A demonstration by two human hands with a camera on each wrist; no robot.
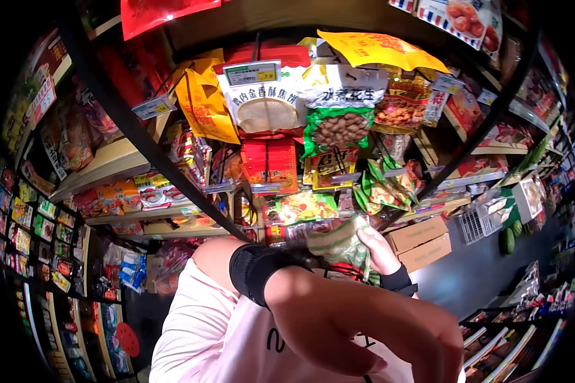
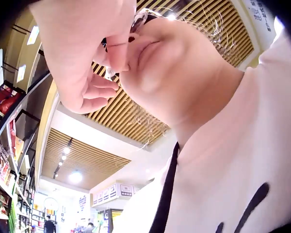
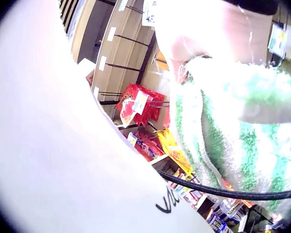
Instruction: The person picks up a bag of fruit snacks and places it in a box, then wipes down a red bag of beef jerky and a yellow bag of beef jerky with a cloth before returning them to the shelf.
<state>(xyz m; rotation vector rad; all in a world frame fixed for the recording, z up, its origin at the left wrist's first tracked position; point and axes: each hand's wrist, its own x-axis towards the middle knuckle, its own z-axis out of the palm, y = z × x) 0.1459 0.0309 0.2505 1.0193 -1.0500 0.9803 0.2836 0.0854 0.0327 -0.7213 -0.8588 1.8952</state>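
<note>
In the head view the left hand [image 1: 370,319] is raised close to the camera, its black wristband at the left. The left wrist view shows this left hand [image 2: 82,58] beside the chin, fingers loosely bent and nothing seen in them; whether it touches the face is unclear. Lower in front of the shelf, the right hand [image 1: 379,250] grips a green-and-white striped cloth [image 1: 342,242]. Up close in the right wrist view, the fluffy striped cloth [image 3: 247,141] hangs bunched from the right hand [image 3: 213,36], some of whose fingers are hidden.
Snack bags hang on a rack in front, among them a white-and-green peanut bag [image 1: 340,124] and a yellow bag [image 1: 207,102]. Cardboard boxes [image 1: 421,246] stand on the right. More stocked shelves [image 1: 38,236] line the left. A black cord [image 3: 233,193] crosses the right wrist view.
</note>
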